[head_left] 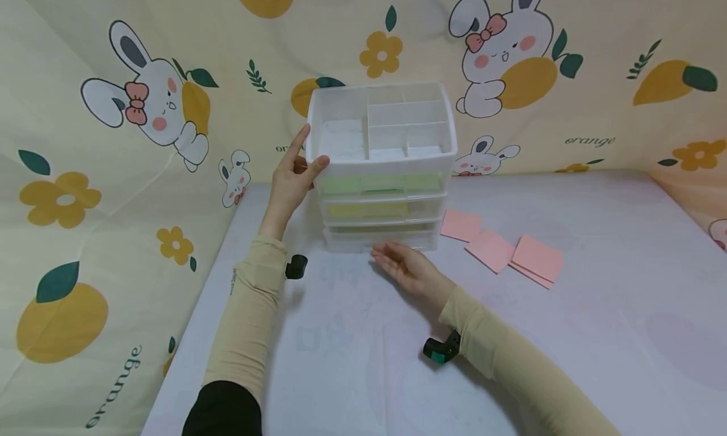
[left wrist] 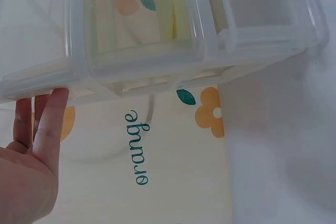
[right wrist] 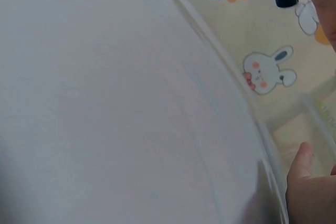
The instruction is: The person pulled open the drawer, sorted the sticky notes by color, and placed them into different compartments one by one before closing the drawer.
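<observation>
A white drawer organizer (head_left: 375,160) stands upright towards the back of the table, with divided compartments on top and three see-through drawers below. Green shows in the top drawer (head_left: 380,184) and yellow in the middle drawer (head_left: 369,210), while the bottom drawer (head_left: 346,239) looks clear. My left hand (head_left: 291,182) rests on the organizer's left side, index finger stretched up along it and thumb at the front corner. In the left wrist view, extended fingers (left wrist: 51,124) touch the case. My right hand (head_left: 413,271) is palm-up, loosely bent fingertips right at the bottom drawer's front edge.
Several pink square paper notes (head_left: 490,250) lie to the right of the organizer, some overlapping. Behind stands a cloth backdrop (head_left: 420,57) printed with rabbits and oranges. The white table (head_left: 341,347) stretches in front.
</observation>
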Motion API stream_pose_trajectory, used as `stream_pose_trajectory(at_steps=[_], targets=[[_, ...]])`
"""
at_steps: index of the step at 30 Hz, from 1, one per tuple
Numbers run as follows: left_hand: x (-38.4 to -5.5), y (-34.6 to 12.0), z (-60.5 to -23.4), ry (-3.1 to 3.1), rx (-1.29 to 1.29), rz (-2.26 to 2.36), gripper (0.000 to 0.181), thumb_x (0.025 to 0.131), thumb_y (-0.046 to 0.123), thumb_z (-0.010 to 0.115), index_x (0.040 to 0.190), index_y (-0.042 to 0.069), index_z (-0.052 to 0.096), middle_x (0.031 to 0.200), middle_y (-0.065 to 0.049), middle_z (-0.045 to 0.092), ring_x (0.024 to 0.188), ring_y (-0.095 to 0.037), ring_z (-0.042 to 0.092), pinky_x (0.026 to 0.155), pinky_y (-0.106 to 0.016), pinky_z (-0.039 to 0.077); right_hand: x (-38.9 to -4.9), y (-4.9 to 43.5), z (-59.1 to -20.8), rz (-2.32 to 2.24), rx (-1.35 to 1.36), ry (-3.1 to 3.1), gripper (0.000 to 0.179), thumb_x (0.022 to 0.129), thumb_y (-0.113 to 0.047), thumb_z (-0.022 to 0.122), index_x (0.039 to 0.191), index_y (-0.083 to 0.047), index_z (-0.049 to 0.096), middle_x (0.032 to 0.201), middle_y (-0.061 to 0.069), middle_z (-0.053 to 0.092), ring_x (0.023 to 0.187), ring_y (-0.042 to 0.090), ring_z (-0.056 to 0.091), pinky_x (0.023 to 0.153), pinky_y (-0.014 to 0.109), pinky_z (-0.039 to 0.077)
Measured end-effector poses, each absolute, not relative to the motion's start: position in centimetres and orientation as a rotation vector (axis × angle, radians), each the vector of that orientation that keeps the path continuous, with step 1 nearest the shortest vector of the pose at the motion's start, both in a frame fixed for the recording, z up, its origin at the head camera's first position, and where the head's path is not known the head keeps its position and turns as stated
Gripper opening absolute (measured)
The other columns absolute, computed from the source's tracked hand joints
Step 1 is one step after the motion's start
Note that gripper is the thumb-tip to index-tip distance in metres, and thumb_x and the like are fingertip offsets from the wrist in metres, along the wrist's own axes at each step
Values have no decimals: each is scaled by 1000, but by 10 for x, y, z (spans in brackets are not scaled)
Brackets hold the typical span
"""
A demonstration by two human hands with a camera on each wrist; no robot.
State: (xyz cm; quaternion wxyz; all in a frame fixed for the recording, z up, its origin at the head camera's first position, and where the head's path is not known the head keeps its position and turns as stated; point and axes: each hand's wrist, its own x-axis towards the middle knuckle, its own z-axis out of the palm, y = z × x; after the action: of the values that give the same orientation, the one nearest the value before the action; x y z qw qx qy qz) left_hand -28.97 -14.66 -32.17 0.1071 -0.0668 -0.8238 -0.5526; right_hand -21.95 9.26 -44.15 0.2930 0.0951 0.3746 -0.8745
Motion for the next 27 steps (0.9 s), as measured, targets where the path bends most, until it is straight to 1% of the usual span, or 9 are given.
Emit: stream_pose_trajectory(at_steps=[2, 7, 8, 11, 13, 15, 17, 23, 27], targets=[[-289, -146, -321, -2430, -195, -1629, 65, 79, 54, 63, 134, 60, 28, 87, 3, 49, 75, -13, 48, 68, -21, 48, -215, 94, -441, -2325, 259, 986, 48, 102, -15, 36, 145, -1, 21, 152, 18, 21, 104, 14, 61, 102, 23, 42], [-281, -144, -312, -2444, -181, -1650, 66, 83, 47, 62, 138, 53, 28, 87, 3, 48, 76, -12, 47, 68, -20, 47, -203, 96, -440, -2309, 268, 955, 50, 102, -17, 36, 147, -3, 18, 152, 18, 23, 109, 15, 58, 102, 23, 43], [-279, -143, -309, -2444, -180, -1653, 66, 83, 46, 62, 139, 52, 28, 87, 3, 48, 76, -11, 47, 68, -20, 47, -201, 96, -439, -2309, 271, 949, 51, 102, -17, 36, 147, -4, 17, 151, 18, 25, 109, 15, 57, 101, 23, 43], [-272, -140, -303, -2450, -177, -1651, 65, 85, 43, 61, 142, 48, 28, 87, 4, 48, 76, -10, 47, 69, -19, 46, -194, 97, -438, -2308, 298, 926, 49, 102, -17, 37, 146, -4, 19, 142, 17, 39, 109, 15, 59, 100, 23, 44], [-270, -139, -302, -2452, -174, -1648, 65, 86, 42, 61, 142, 47, 28, 87, 4, 47, 76, -10, 47, 69, -19, 46, -190, 98, -437, -2305, 306, 912, 50, 101, -17, 38, 146, -3, 20, 133, 14, 48, 108, 15, 60, 100, 23, 44], [-270, -139, -302, -2451, -176, -1657, 65, 86, 43, 61, 142, 47, 28, 87, 4, 47, 77, -10, 47, 70, -20, 47, -186, 98, -436, -2294, 311, 900, 50, 101, -17, 39, 146, -2, 21, 127, 12, 52, 107, 15, 60, 101, 23, 43], [-274, -140, -306, -2449, -174, -1665, 65, 84, 45, 61, 140, 50, 28, 88, 3, 48, 78, -11, 47, 70, -21, 47, -182, 98, -435, -2286, 304, 890, 53, 101, -18, 40, 146, -2, 19, 128, 12, 51, 108, 15, 60, 102, 23, 42], [-289, -146, -320, -2437, -182, -1653, 66, 80, 52, 63, 135, 59, 28, 90, 3, 48, 79, -13, 48, 69, -22, 48, -172, 99, -434, -2276, 286, 913, 53, 101, -18, 38, 147, 0, 16, 144, 16, 35, 108, 14, 59, 101, 22, 43], [-291, -146, -322, -2430, -187, -1635, 64, 79, 55, 62, 133, 62, 28, 90, 2, 48, 78, -14, 48, 69, -21, 48, -167, 100, -435, -2274, 268, 920, 53, 102, -17, 36, 147, 1, 14, 149, 19, 27, 106, 14, 60, 99, 22, 44]])
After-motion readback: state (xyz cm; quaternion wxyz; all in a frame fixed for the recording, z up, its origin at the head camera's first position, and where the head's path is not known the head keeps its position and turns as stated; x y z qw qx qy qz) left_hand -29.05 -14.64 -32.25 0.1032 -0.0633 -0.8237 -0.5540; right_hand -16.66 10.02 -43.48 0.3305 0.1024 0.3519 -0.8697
